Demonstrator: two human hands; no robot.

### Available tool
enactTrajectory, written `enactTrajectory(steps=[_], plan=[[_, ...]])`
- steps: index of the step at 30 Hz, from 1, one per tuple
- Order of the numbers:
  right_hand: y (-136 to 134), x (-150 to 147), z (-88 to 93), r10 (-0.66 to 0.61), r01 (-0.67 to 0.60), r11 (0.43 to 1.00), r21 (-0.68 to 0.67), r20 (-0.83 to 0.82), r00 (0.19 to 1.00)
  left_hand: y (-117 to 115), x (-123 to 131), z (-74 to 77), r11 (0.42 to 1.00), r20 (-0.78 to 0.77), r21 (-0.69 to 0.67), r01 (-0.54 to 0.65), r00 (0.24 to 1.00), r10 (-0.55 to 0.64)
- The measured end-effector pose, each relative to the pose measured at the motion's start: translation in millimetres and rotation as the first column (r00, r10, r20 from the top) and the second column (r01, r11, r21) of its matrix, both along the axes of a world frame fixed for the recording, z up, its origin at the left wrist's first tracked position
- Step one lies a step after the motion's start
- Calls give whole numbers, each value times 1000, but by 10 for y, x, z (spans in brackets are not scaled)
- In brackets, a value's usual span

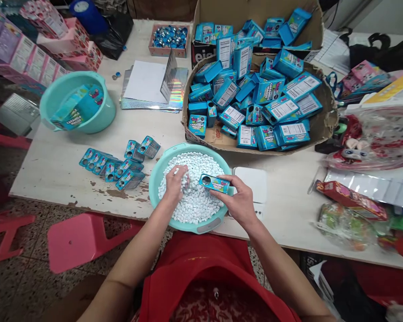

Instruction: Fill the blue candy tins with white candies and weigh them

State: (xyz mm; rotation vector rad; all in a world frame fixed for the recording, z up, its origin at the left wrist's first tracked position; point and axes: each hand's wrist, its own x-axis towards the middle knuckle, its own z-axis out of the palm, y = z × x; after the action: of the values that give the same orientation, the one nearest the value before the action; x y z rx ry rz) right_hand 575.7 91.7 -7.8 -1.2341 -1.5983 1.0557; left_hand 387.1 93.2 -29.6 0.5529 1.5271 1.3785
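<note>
A teal basin (pixel 155 206) full of small white candies (pixel 198 208) stands before me at the table's front edge. My left hand (pixel 176 182) is among the candies, its fingers curled round some of them. Over the right part of the basin, my right hand (pixel 239 200) grips a small blue candy box (pixel 214 183) between thumb and fingers. The box has a dark round hole at its left end, which points toward my left hand. Left of the basin, several similar blue boxes (pixel 130 180) stand grouped on the table.
A cut-down carton (pixel 218 136) behind the basin holds many blue boxes, with another carton (pixel 255 6) beyond it. A second teal tub (pixel 109 120), foil sheets (pixel 154 105) and a tray of blue-silver pieces (pixel 169 51) lie further back. A white scale (pixel 255 179) sits right of the basin.
</note>
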Motion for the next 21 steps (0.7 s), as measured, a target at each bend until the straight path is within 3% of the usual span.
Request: enactTrajectory(steps=[3,7,12,21], plan=[[-20,-84,11,62,-68,996,60,92,994,-46,105,380,989,225,145,-34,974,0],[-81,-217,61,139,-155,983,93,161,977,-68,245,653,947,226,305,-103,973,33],[-113,-273,158,113,-135,982,135,160,981,-58,280,710,902,181,409,-139,981,69],[-80,-268,171,110,-118,990,73,104,989,-27,309,736,910,172,388,-147,981,85]])
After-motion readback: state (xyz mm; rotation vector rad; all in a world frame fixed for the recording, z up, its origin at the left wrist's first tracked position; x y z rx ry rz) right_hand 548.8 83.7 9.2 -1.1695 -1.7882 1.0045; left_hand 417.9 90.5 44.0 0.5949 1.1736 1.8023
